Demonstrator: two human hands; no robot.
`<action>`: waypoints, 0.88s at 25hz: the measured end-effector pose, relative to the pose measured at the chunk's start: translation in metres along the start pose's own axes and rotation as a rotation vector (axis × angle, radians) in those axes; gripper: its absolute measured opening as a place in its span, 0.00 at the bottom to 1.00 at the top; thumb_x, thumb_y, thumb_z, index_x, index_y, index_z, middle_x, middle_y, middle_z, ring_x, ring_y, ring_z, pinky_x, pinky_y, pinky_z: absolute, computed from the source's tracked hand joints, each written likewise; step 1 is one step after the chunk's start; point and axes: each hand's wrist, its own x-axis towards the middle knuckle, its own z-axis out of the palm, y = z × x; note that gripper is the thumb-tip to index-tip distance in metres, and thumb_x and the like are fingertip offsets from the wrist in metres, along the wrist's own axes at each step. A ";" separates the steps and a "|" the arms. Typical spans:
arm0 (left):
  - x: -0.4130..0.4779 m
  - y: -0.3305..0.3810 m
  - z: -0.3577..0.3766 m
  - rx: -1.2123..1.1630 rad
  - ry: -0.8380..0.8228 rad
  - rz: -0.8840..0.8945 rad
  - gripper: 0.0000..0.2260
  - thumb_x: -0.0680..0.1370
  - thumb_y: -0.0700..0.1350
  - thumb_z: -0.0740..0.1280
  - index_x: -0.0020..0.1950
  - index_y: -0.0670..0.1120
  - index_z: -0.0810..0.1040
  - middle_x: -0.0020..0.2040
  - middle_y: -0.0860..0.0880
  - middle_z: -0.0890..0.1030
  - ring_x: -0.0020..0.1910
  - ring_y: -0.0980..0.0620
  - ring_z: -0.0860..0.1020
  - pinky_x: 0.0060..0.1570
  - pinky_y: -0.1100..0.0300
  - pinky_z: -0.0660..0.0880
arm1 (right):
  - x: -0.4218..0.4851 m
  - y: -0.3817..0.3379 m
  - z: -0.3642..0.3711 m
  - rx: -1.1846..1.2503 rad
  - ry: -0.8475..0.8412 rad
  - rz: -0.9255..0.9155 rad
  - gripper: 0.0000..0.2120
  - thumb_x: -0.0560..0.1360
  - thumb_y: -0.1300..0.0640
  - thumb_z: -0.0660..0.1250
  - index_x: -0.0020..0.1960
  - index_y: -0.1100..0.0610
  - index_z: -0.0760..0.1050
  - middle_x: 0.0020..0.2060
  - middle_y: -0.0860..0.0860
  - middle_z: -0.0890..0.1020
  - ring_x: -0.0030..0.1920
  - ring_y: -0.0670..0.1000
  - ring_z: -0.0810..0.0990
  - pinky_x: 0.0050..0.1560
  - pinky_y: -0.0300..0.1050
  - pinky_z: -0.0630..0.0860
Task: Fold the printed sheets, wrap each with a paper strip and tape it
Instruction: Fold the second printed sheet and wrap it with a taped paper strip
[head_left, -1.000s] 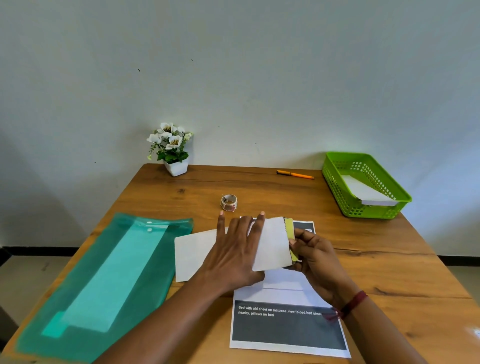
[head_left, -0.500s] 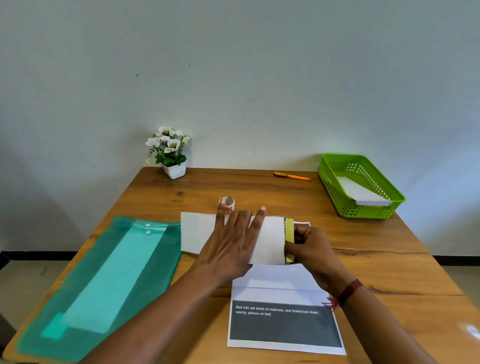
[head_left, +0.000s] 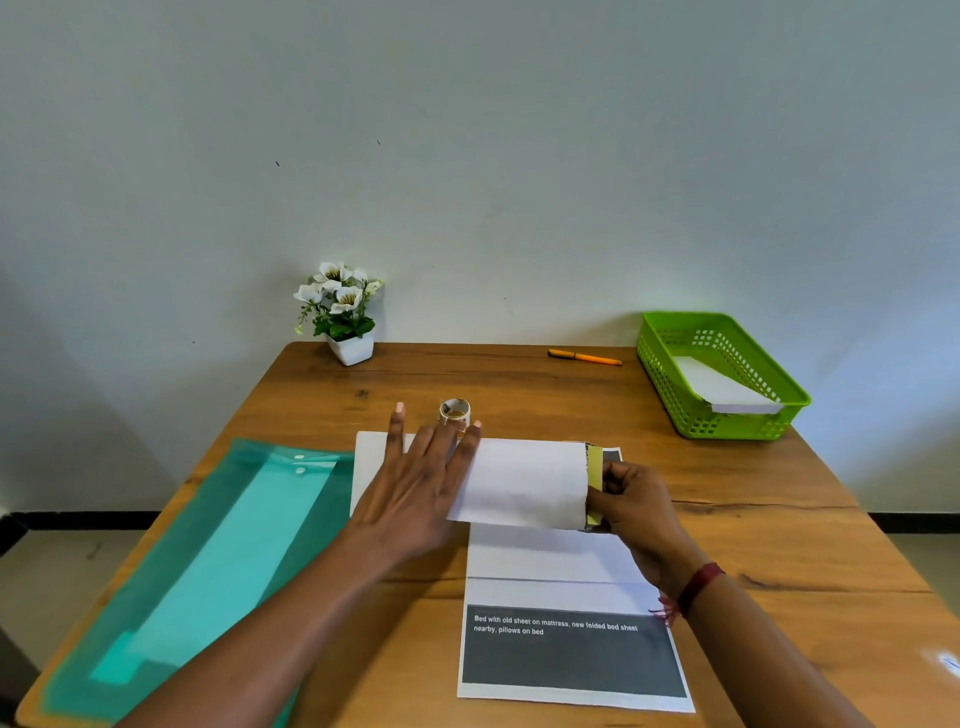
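Your one folded sheet (head_left: 524, 483) lies white side up at mid-worktop (head_left: 779, 519), overlapping the far end of the one flat printed sheet (head_left: 566, 649). Your left hand (head_left: 421, 493) presses flat on it, fingers straight and spread. Your right hand (head_left: 631, 512) pinches its right end, where a yellow edge (head_left: 595, 462) shows. One tape roll (head_left: 455, 412) sits just beyond your left fingertips. Further out are one green folder (head_left: 208, 551), one pen (head_left: 584, 356), one flower pot (head_left: 350, 348) and one basket (head_left: 727, 426) holding one white paper (head_left: 722, 387). In the last half second your left hand has slid leftward, baring more white.

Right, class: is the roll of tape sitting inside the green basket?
No: the tape roll stands on the table beyond the left hand; the green basket holds only white paper.
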 end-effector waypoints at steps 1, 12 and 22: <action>-0.003 -0.003 0.003 -0.007 -0.019 -0.008 0.47 0.65 0.51 0.73 0.79 0.41 0.54 0.65 0.41 0.70 0.64 0.41 0.71 0.72 0.28 0.49 | 0.001 0.003 -0.001 -0.015 0.012 0.006 0.07 0.73 0.69 0.72 0.49 0.59 0.84 0.44 0.57 0.87 0.42 0.56 0.87 0.38 0.48 0.81; -0.012 0.011 0.019 -0.166 -0.055 -0.062 0.50 0.63 0.69 0.69 0.77 0.47 0.57 0.65 0.45 0.68 0.66 0.44 0.67 0.74 0.31 0.44 | 0.002 0.021 0.015 -0.031 -0.018 0.089 0.08 0.74 0.68 0.71 0.51 0.59 0.82 0.44 0.57 0.87 0.41 0.56 0.86 0.36 0.48 0.81; -0.007 0.020 0.017 -0.117 0.002 -0.096 0.38 0.67 0.61 0.67 0.72 0.46 0.65 0.61 0.46 0.72 0.61 0.44 0.71 0.73 0.30 0.46 | -0.001 0.016 0.016 -0.003 -0.031 0.074 0.04 0.74 0.65 0.72 0.46 0.58 0.82 0.40 0.57 0.86 0.37 0.55 0.83 0.36 0.49 0.82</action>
